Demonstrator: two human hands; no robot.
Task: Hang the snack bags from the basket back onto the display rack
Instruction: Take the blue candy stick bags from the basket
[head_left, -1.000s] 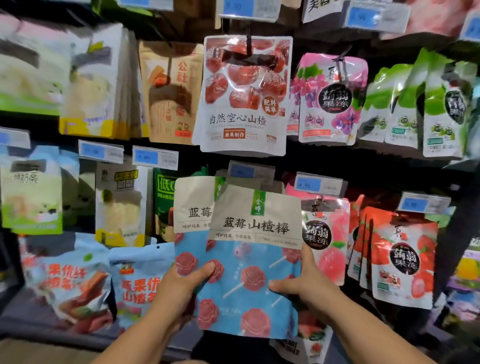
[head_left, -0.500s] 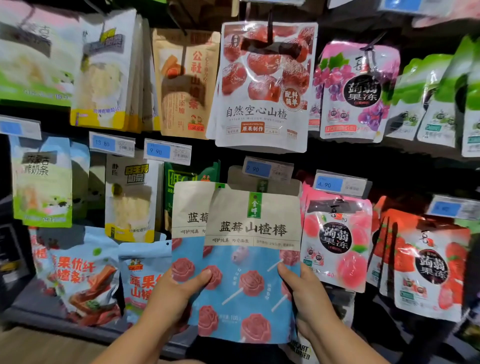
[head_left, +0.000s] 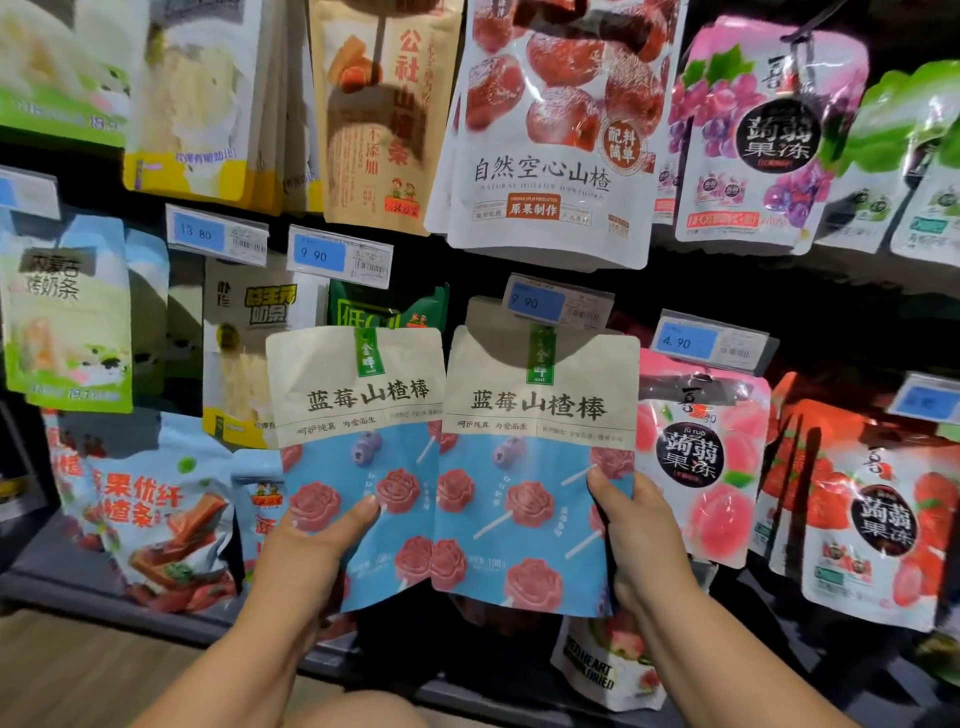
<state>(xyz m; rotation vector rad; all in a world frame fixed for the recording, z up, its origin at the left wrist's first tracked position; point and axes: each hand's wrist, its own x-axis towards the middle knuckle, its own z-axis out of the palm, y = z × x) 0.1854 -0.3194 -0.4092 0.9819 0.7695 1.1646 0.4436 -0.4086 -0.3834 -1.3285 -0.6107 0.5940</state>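
Behind centre price tag (head_left: 558, 304), rack: display rack (head_left: 831, 291), dark rails, rows of hanging snack packs all round the tag.
White hawthorn bag (head_left: 550, 171): straight above the tag, hanging, bottom edge just over it.
Right snack bag (head_left: 535, 467): directly under the tag, upright, beige top and blue bottom with rose lollipops; top edge reaches the tag's lower edge. Not clear whether it is on a hook.
Left snack bag (head_left: 358, 457): below-left of the tag, same print, upright, its right edge touching the right snack bag; held in front of the hung packs.
Peach jelly bag (head_left: 701, 457): below-right of the tag, hanging, just beside the right snack bag.
Left hand (head_left: 306, 551): well below-left of the tag, thumb across the front of the left snack bag, gripping its lower left part.
Right hand (head_left: 639, 535): below-right of the tag, thumb on the front of the right snack bag, gripping its lower right edge.
Hands: apart, one bag each, both clamped.
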